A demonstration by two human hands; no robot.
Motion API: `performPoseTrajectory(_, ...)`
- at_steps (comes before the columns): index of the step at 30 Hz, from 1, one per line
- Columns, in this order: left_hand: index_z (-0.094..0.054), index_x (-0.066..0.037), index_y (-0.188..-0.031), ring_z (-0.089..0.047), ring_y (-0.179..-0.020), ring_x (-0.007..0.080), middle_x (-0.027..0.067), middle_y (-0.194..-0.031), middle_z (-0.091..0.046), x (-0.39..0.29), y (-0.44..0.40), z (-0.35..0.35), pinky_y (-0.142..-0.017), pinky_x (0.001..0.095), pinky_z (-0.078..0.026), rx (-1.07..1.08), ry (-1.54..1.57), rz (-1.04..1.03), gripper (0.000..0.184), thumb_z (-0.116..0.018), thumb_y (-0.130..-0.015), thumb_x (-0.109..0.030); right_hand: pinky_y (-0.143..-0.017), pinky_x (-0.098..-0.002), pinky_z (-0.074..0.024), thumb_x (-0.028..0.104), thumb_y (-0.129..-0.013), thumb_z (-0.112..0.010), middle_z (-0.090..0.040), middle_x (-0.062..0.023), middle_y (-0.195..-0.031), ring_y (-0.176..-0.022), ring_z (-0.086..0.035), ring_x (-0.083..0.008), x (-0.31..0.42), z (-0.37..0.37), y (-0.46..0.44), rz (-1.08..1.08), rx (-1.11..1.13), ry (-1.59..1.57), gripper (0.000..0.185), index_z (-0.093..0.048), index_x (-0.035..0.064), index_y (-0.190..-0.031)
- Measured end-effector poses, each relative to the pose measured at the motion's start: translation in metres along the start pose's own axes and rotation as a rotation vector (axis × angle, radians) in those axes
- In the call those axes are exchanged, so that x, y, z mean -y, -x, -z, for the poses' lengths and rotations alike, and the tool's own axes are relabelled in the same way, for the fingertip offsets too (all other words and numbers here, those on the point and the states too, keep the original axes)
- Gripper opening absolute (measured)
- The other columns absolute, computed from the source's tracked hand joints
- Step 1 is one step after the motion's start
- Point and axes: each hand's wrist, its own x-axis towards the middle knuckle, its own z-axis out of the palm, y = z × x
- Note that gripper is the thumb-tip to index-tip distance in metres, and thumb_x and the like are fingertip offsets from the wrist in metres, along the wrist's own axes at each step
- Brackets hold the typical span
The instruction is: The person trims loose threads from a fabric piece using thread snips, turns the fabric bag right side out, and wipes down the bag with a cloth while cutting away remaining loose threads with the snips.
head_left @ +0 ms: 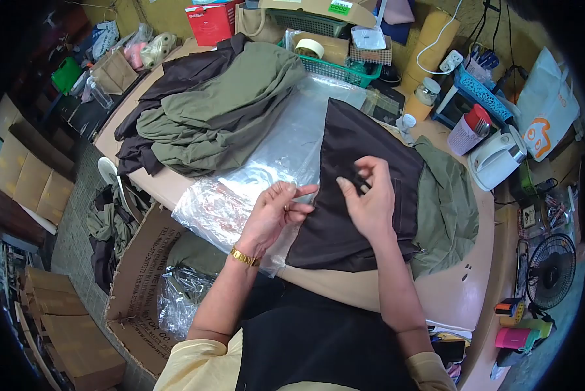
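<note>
A dark brown garment with olive-green cloth (445,208) at its right side lies on the table in front of me. My left hand (274,214), with a gold bracelet (245,257) at the wrist, is at the left edge of the dark brown cloth (344,228). Its fingers reach toward that edge and are apart; whether they touch it is unclear. Above the dark cloth hovers my right hand (374,201), thumb and curved fingers apart, with no held thing clearly visible. Clear plastic bags (260,173) lie flat under and left of the garment.
Olive and dark garments (220,107) are heaped at the table's far left. A cardboard box (132,293) with plastic-wrapped contents stands below the left edge. Along the back is a green basket (335,70). A white kettle (497,158) and a fan (552,270) are at right.
</note>
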Motion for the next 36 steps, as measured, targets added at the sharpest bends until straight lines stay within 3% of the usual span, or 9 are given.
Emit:
performPoseTrajectory(5,-0.048,0.001,-0.122,-0.06,-0.068,0.0113,0.0117,-0.112,-0.067,0.007,-0.032,-0.02,-0.058,0.0245,-0.048,-0.21,-0.774,-0.152,0.043,-0.065,-0.098,-0.031,-0.071,-0.0277,-0.0442,0.009,-0.085,-0.077,-0.049,-0.003,-0.083,-0.076,-0.049,-0.0135,-0.094,-0.025,0.012,-0.314,-0.095,-0.29,0.035,-0.055,0.0044,-0.111)
performPoseTrajectory(9,-0.069,0.002,-0.099,-0.057,-0.064,0.0116,0.0066,-0.072,-0.065,0.012,-0.056,-0.016,-0.06,0.0304,-0.048,0.015,-1.304,-0.134,0.032,-0.067,-0.094,-0.03,-0.069,-0.0295,-0.0444,0.01,-0.087,-0.075,-0.052,-0.0031,-0.082,-0.075,-0.051,-0.0123,-0.116,-0.026,0.02,-0.271,-0.153,-0.199,0.032,-0.055,0.0036,-0.111)
performPoseTrajectory(10,-0.07,0.0,-0.08,-0.053,-0.062,0.0118,0.0071,-0.059,-0.059,0.009,-0.052,-0.015,-0.062,0.0316,-0.047,-0.039,-1.174,-0.049,0.031,-0.068,-0.093,-0.027,-0.069,-0.0295,-0.0444,0.01,-0.087,-0.075,-0.052,-0.0031,-0.082,-0.075,-0.051,-0.0123,-0.113,-0.023,0.02,-0.271,-0.157,-0.199,0.032,-0.055,0.0036,-0.111)
performPoseTrajectory(19,-0.063,-0.007,-0.084,-0.039,-0.057,0.0027,-0.005,-0.063,-0.048,-0.008,-0.017,0.026,-0.052,0.0192,-0.033,-0.074,-0.61,-0.072,0.02,-0.062,-0.1,-0.021,-0.08,-0.038,-0.0493,0.026,-0.09,-0.073,-0.065,-0.0108,-0.094,-0.086,-0.065,-0.0264,-0.076,-0.012,0.017,-0.312,0.117,0.087,0.038,-0.056,0.008,-0.118)
performPoseTrajectory(22,-0.052,-0.009,-0.081,-0.033,-0.056,0.0057,-0.0033,-0.07,-0.041,-0.011,-0.012,0.032,-0.05,0.0167,-0.031,0.082,0.552,-0.078,0.021,-0.061,-0.1,-0.014,-0.086,-0.0404,-0.0494,0.033,-0.09,-0.072,-0.067,-0.0131,-0.103,-0.097,-0.066,-0.0307,-0.082,-0.009,0.017,-0.313,0.151,0.056,0.043,-0.056,0.009,-0.123)
performPoseTrajectory(25,-0.057,-0.006,-0.088,-0.051,-0.069,0.0076,0.002,-0.09,-0.058,-0.007,-0.019,0.028,-0.053,0.0178,-0.041,0.241,0.741,-0.189,0.015,-0.062,-0.099,-0.014,-0.087,-0.041,-0.0492,0.034,-0.091,-0.071,-0.066,-0.0136,-0.107,-0.1,-0.065,-0.0303,-0.076,-0.006,0.017,-0.399,0.174,0.075,0.044,-0.056,0.0091,-0.124)
performPoseTrajectory(26,-0.061,-0.003,-0.094,-0.064,-0.099,0.0173,0.0086,-0.117,-0.064,-0.001,-0.017,0.022,-0.066,0.0243,-0.058,-0.08,0.648,-0.191,0.013,-0.063,-0.098,-0.016,-0.085,-0.0397,-0.0495,0.031,-0.092,-0.07,-0.065,-0.0121,-0.106,-0.098,-0.065,-0.0289,-0.073,-0.008,0.019,-0.35,0.143,0.119,0.04,-0.058,0.0099,-0.124)
performPoseTrajectory(29,-0.063,-0.003,-0.099,-0.061,-0.119,0.029,0.0132,-0.131,-0.061,0.0,-0.023,0.017,-0.083,0.0367,-0.064,0.098,0.76,-0.129,0.012,-0.062,-0.099,-0.015,-0.081,-0.0355,-0.0487,0.021,-0.093,-0.068,-0.063,-0.0082,-0.099,-0.088,-0.062,-0.0237,-0.067,-0.009,0.019,-0.193,0.15,0.106,0.032,-0.062,0.0117,-0.123)
performPoseTrajectory(36,-0.061,-0.004,-0.098,-0.07,-0.096,0.0215,0.0088,-0.102,-0.067,0.002,-0.024,0.025,-0.084,0.0328,-0.063,0.132,0.703,-0.118,0.013,-0.058,-0.102,-0.016,-0.076,-0.0402,-0.0498,0.019,-0.095,-0.062,-0.058,-0.0082,-0.089,-0.082,-0.063,-0.0275,0.011,0.007,0.01,0.068,0.551,0.385,0.027,-0.07,0.0187,-0.121)
